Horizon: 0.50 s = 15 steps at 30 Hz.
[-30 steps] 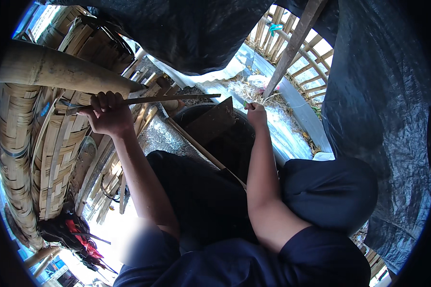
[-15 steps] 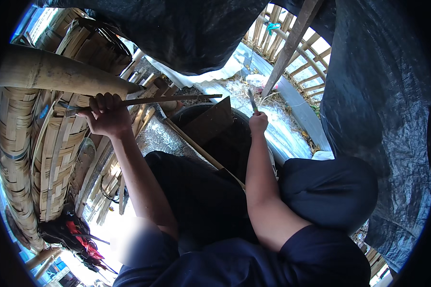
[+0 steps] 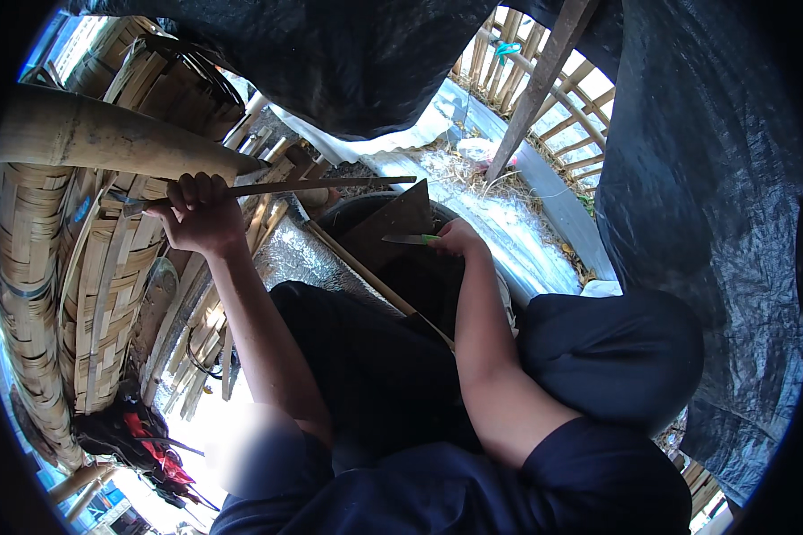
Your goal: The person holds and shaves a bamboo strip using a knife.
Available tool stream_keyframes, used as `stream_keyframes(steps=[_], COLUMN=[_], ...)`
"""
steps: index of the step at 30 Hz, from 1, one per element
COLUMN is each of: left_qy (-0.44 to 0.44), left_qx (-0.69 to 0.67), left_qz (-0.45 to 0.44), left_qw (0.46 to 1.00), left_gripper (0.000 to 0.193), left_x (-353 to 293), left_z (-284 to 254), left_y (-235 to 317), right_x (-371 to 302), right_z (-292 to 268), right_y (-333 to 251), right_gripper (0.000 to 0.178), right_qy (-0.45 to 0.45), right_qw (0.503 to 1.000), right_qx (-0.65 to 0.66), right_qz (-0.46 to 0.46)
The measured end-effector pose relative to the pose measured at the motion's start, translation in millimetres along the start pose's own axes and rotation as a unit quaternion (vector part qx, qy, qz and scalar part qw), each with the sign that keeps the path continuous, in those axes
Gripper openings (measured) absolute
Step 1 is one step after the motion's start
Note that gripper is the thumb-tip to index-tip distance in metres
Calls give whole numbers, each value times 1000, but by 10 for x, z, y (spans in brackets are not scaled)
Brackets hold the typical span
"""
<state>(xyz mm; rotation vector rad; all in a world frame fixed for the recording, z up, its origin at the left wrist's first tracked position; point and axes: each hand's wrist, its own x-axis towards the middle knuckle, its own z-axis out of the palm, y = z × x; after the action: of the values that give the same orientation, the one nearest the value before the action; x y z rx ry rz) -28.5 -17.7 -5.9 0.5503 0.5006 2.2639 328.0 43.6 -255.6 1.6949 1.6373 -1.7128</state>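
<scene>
My left hand (image 3: 203, 214) is closed in a fist round a long, thin strip of wood or bamboo (image 3: 321, 184), raised at the left. The strip runs nearly level, its free end reaching right toward the middle. In my right hand (image 3: 459, 237) is a small knife (image 3: 408, 239) with a green handle, its blade pointing left. Below the strip's free end, the knife is apart from it. Behind the blade a flat brown board (image 3: 388, 223) leans in a dark round tub (image 3: 352, 207). A longer bamboo stick (image 3: 366, 275) slants across in front of the tub.
A thick bamboo pole (image 3: 107, 134) and woven bamboo panels (image 3: 36, 241) line the left side. Black plastic sheeting (image 3: 705, 178) hangs at the right and overhead. A wooden post (image 3: 540, 89) slants down at the far right, before a slatted fence (image 3: 580, 134).
My right hand has moved slightly left and turned, so the knife blade has swung from pointing up to pointing left. My left hand and the strip stay nearly still.
</scene>
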Motion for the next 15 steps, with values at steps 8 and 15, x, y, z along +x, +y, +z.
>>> stream_keyframes(steps=[8, 15], left_qy=[-7, -20], left_qx=[3, -11], left_qz=[-3, -14], left_qw=[1000, 1000], left_gripper=[57, 57], left_x=[-5, 15], left_z=[-5, -38], left_y=[-11, -18], right_x=[179, 88], right_z=[188, -37], right_y=[158, 126], right_gripper=[29, 32], right_qy=[315, 419], right_qw=[949, 892], right_qx=[28, 166], right_qz=[-16, -21])
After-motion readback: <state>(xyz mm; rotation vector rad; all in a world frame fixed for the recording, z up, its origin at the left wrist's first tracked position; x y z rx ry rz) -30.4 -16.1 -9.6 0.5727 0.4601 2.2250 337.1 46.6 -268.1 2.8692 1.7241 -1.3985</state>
